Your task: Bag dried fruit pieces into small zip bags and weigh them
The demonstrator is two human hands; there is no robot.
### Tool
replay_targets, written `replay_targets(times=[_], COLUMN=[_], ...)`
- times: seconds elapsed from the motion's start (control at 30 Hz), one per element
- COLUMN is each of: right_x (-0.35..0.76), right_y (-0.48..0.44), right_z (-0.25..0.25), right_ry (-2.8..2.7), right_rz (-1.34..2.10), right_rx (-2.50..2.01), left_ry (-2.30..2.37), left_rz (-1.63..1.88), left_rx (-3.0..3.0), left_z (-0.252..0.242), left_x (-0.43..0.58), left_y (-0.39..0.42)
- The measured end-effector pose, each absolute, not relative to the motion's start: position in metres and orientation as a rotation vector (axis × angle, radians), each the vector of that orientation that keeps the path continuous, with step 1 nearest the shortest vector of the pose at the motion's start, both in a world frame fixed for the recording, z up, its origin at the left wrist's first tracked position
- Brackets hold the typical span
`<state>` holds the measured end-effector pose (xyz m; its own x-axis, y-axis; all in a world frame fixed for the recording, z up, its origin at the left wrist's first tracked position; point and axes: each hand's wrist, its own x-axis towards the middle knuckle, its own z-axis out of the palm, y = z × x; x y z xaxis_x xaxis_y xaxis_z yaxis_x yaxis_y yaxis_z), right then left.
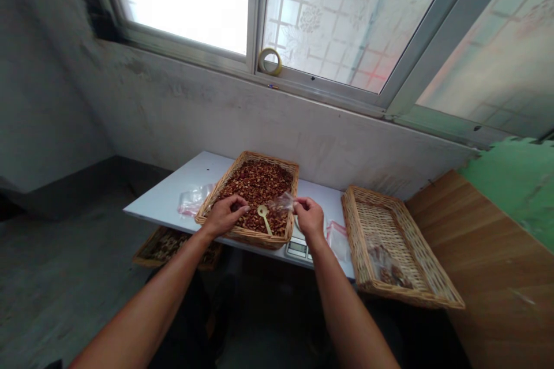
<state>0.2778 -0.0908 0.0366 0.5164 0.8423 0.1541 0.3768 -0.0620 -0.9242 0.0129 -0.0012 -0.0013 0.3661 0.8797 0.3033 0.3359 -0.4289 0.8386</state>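
A wicker basket (296,176) full of small reddish-brown pieces (259,179), which look like nuts or dried bits, stands on the white table. My right hand (310,218) pinches a clear plastic bag (282,202) at the basket's right rim; the bag hangs over the pieces. My left hand (225,214) is above the basket's left front part, fingers curled and thumb pointing right, with a gap showing between them and nothing visible inside. A pale yellow spoon (264,217) lies on the pieces between my hands. Beneath my right hand sits a digital scale (297,248), partly hidden.
Clear bags (193,200) lie left of the basket, and red-edged bags (339,239) lie right of the scale. A second wicker basket (352,236) at the right holds filled bags (389,268). Another basket (147,253) sits below the table (173,184). A tape roll (262,61) rests on the windowsill.
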Motion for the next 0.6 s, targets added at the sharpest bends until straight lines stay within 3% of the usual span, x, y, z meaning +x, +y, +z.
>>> replay_targets(times=[0.27,0.6], right_x=[0.361,0.382], right_y=[-0.104,-0.170], right_z=[-0.003,-0.040], right_ry=[-0.671,-0.801], right_rz=[0.524,0.187], right_rx=[-1.769,-2.019], left_ry=[1.230,1.316], left_rz=[0.971,0.999], left_rx=[2.108,2.146], left_z=[0.003,0.004], left_x=[0.018,0.021], left_y=[-0.008,-0.011])
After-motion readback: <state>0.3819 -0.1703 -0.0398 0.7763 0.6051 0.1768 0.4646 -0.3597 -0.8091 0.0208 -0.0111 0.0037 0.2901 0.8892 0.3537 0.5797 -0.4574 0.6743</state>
